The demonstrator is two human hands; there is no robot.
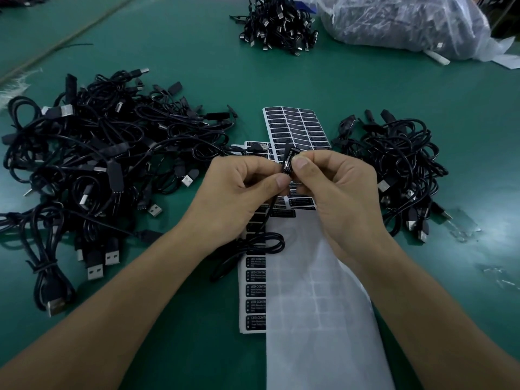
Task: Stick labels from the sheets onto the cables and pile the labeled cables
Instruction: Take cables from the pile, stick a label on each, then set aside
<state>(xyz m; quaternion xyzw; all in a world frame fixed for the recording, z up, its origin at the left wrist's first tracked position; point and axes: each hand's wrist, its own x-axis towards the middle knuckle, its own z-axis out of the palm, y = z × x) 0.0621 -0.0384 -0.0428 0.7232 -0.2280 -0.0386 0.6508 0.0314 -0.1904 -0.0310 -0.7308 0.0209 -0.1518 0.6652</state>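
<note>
Nearest lies a long, glossy white backing sheet (318, 305) on the green table (180, 319). Most of its labels are peeled off, so only faint rectangles show. Under its left edge a second sheet (254, 294) shows a column of black, round-cornered stickers with white print. A thin black cable (282, 244) loops loosely over both sheets and rises to the hands, which meet above them. Both hands pinch its small, flat, oblong black block (292, 152). The left hand (236, 192) grips the lower end between thumb and bent forefinger. The right hand (334, 190) nips the upper end, thumb on top, the other fingers curled beneath. A black label (287, 165) with white lettering lies along the block's face, between the two thumbs. Just beyond the hands is a third sheet (298, 128), nearly full of neat rows of stickers. A big tangled heap of matte black cables (107, 153) with silver plugs sprawls to the left. A smaller pile (402, 170) sits to the right. Farther off stand a tight bundle of cables (278, 23) and a crinkled clear plastic bag (408, 21).
</note>
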